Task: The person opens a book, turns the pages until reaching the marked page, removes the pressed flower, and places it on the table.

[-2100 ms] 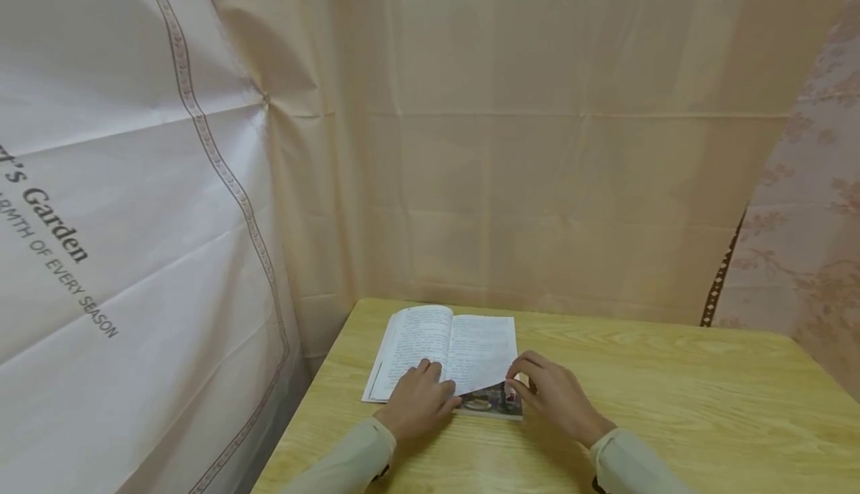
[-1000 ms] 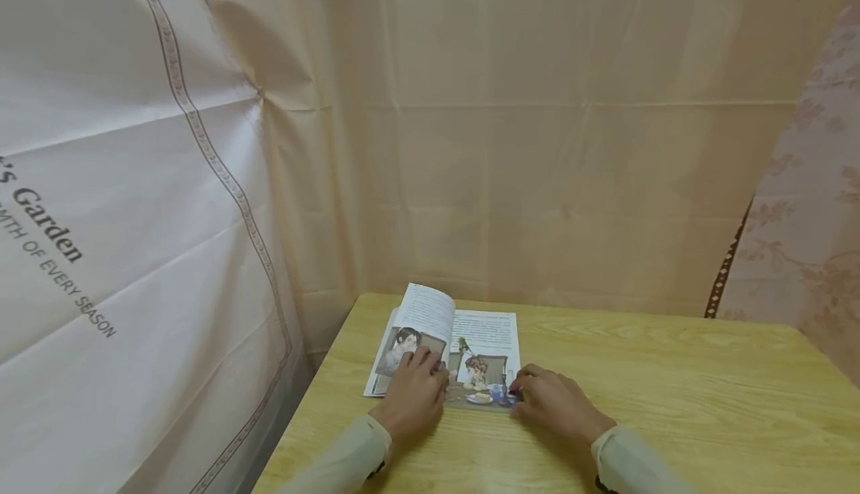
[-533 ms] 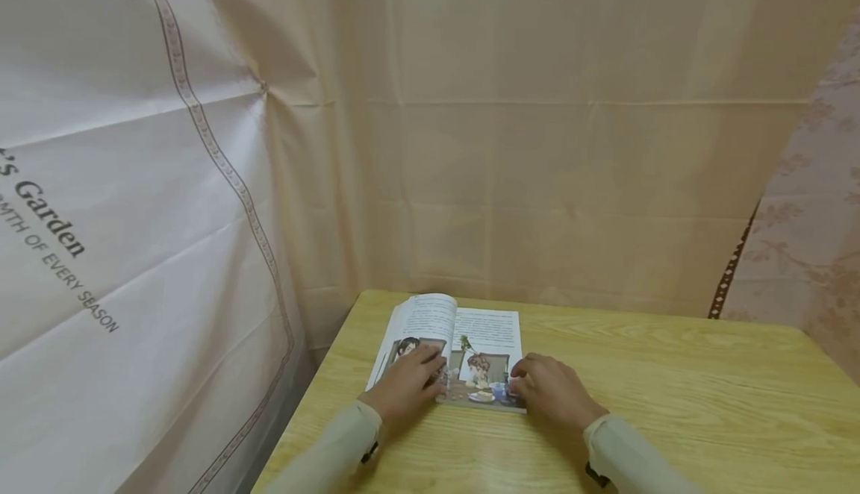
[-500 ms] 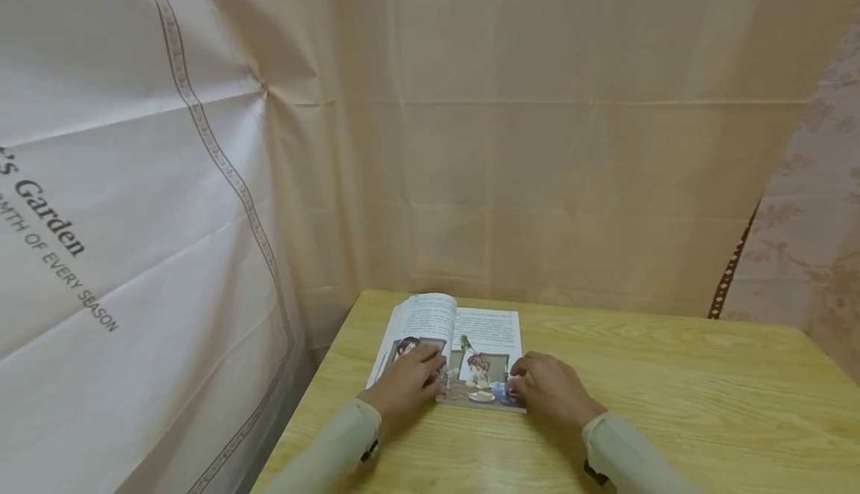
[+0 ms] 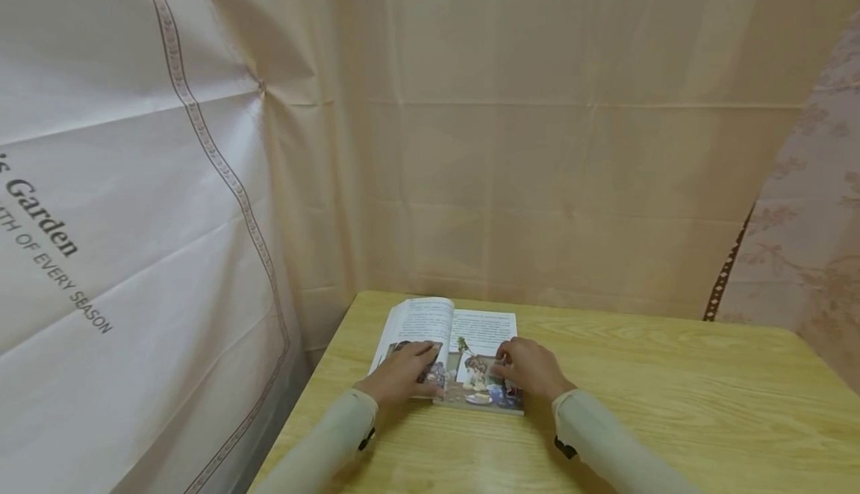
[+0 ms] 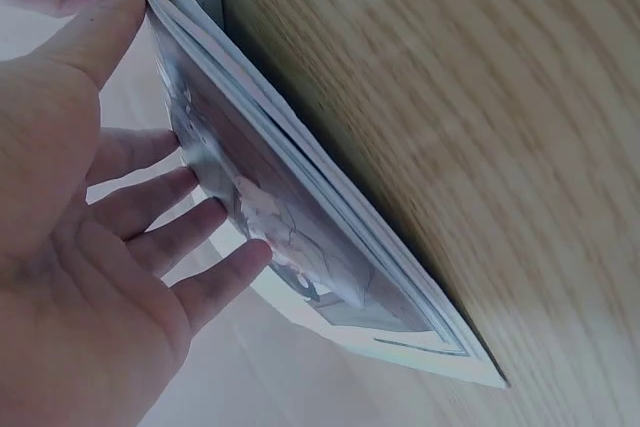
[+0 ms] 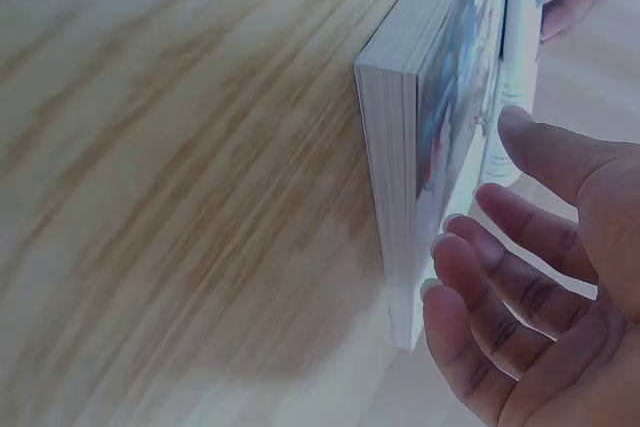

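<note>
A thick paperback book (image 5: 484, 325) lies open on the table, printed text above and a coloured illustration across the lower part of both pages. My left hand (image 5: 401, 371) rests on the left page, its fingers spread and fairly straight; the left wrist view shows the fingertips (image 6: 215, 212) touching the picture. Over the right page's outer edge is my right hand (image 5: 533, 367), fingers loosely bent. In the right wrist view, its thumb and fingers stand apart beside the page block (image 7: 390, 147), pinching nothing. The hands hide parts of the illustration.
The yellow wood-grain table (image 5: 645, 382) extends to the right of the book. A beige cloth (image 5: 537, 143) hangs behind it, a white printed cloth (image 5: 134, 203) at left and a pink floral one (image 5: 813, 218) at right.
The right hand earlier pinched a leaf's lower corner; that leaf has turned over to the left, showing the illustration. The right hand has since let go and shifted inward over the right page.
</note>
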### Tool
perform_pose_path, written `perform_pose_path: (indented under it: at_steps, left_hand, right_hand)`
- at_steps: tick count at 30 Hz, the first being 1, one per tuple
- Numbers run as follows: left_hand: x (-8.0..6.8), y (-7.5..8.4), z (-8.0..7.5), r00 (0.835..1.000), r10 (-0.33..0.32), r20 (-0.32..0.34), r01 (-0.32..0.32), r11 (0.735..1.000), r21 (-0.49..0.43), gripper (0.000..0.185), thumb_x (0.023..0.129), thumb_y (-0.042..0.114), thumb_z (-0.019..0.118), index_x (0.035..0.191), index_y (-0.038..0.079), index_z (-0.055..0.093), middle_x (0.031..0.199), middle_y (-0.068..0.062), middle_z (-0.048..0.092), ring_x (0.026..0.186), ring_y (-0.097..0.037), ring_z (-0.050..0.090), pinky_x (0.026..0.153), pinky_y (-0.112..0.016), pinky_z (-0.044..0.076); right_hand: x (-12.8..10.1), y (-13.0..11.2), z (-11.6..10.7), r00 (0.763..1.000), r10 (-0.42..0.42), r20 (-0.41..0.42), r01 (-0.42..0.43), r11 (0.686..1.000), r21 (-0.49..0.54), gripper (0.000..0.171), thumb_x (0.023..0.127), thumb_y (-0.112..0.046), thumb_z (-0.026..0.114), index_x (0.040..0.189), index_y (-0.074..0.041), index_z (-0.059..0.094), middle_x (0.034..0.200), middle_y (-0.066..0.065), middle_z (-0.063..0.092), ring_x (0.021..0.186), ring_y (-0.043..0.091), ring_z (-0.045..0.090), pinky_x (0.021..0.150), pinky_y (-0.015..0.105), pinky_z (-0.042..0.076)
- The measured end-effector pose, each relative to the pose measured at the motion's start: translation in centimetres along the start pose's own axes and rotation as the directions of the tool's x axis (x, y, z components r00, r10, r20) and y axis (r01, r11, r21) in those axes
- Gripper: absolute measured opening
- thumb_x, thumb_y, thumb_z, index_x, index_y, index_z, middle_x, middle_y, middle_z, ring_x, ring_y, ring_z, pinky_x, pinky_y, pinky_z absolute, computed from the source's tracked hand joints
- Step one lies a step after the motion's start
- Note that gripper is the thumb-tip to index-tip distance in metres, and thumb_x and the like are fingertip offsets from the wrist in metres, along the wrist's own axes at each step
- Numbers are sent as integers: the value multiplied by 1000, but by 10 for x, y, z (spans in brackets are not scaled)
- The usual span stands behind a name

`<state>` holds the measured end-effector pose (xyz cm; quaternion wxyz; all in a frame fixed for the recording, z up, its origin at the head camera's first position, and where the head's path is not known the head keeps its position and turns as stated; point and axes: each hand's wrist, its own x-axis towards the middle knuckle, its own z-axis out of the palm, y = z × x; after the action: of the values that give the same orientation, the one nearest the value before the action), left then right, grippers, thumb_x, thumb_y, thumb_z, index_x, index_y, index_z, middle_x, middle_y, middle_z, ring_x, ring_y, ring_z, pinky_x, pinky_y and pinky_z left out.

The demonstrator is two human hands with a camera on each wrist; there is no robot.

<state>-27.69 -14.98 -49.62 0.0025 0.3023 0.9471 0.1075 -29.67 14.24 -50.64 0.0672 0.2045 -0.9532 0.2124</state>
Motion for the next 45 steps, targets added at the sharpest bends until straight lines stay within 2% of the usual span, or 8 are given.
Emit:
perform_pose_path:
  at_steps: [5, 9, 16, 24, 33, 41, 45]
  left_hand:
    - [0, -3, 2, 1000, 3, 31, -2, 1000, -13, 91, 92, 58, 64, 159, 4, 34, 163, -18, 34, 147, -33, 36, 115, -49, 37]
    - [0, -3, 1, 999, 8, 47, -8, 1000, -17, 90, 93, 56, 64, 159, 3, 32, 163, -19, 32, 148, -34, 34, 116, -48, 35]
    - [0, -4, 1, 999, 9, 32, -8, 999, -49, 89, 92, 53, 66, 158, 2, 34, 163, -20, 33, 148, -35, 35, 116, -49, 35]
    - [-1, -5, 2, 999, -13, 45, 16, 997, -74, 90, 92, 54, 66, 158, 3, 34, 163, -20, 32, 148, -35, 34, 116, -50, 34]
    - [1, -5, 3, 999, -1, 32, 3, 998, -59, 91, 92, 55, 65, 158, 2, 35, 162, -19, 34, 147, -34, 36, 116, -50, 35]
    - [1, -6, 4, 999, -8, 32, 10, 998, -60, 91, 92, 58, 63, 158, 3, 35, 162, -18, 34, 147, -34, 36, 115, -50, 35]
    - [0, -6, 5, 999, -14, 41, 17, 998, -65, 91, 92, 59, 63, 159, 4, 35, 163, -18, 34, 147, -34, 36, 115, -50, 35]
  right_hand:
    - [9, 0, 9, 1000, 19, 18, -19, 999, 36, 27, 86, -40, 83, 84, -18, 67, 74, -8, 58, 60, 9, 51, 55, 33, 47]
    - [14, -1, 13, 999, 40, 34, -42, 998, 51, 31, 86, -40, 84, 84, -17, 64, 73, -6, 57, 61, 12, 51, 56, 35, 46]
    - [21, -7, 13, 996, 70, 52, -72, 996, 44, 28, 88, -38, 82, 82, -17, 65, 74, -7, 59, 62, 12, 52, 59, 35, 48]
    - [23, -18, 14, 996, 65, 56, -70, 992, 109, 29, 89, -38, 81, 79, -16, 65, 71, -7, 59, 59, 12, 52, 55, 34, 45]
    - [27, -17, 19, 996, 86, 33, -89, 991, 99, 20, 94, -21, 76, 77, -13, 68, 70, -5, 59, 60, 12, 52, 56, 33, 45]
    - [31, -17, 21, 996, 76, 51, -83, 986, 145, 23, 90, -27, 81, 81, -15, 63, 72, -6, 59, 61, 12, 53, 56, 34, 45]
    - [32, -18, 23, 996, 74, 57, -81, 987, 135, 20, 94, -22, 77, 78, -15, 66, 71, -6, 60, 60, 12, 53, 56, 33, 45]
